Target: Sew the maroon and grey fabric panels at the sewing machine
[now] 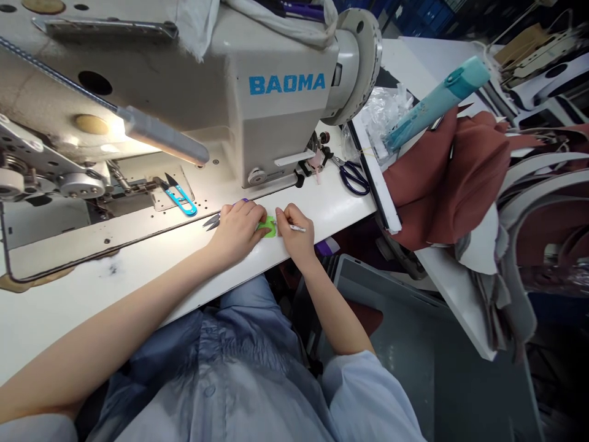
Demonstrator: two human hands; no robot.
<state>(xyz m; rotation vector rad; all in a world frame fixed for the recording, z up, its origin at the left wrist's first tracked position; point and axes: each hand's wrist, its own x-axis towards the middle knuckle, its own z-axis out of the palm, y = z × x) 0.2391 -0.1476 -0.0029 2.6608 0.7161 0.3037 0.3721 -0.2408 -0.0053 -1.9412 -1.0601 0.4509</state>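
My left hand (237, 230) lies palm down near the table's front edge, its thumb and forefinger gripping a small bright green piece (269, 226) flat against the white top. What this piece is, I cannot make out. Dark-bladed scissors (211, 221) stick out from beneath the same hand, their handles mostly hidden. Close by on the right, my right hand (297, 230) is closed round a thin white pen (297, 228), with its tip at the green piece's right edge. Blue thread snips (183, 197) lie on the sewing machine's bed beyond my left hand.
The sewing machine (280, 116) stands right behind my hands. Scissors with dark handles (354, 178) lie to the right, near a teal cylindrical case (439, 101) and reddish-brown material (455, 178). A grey bin (391, 279) sits below the table at my right.
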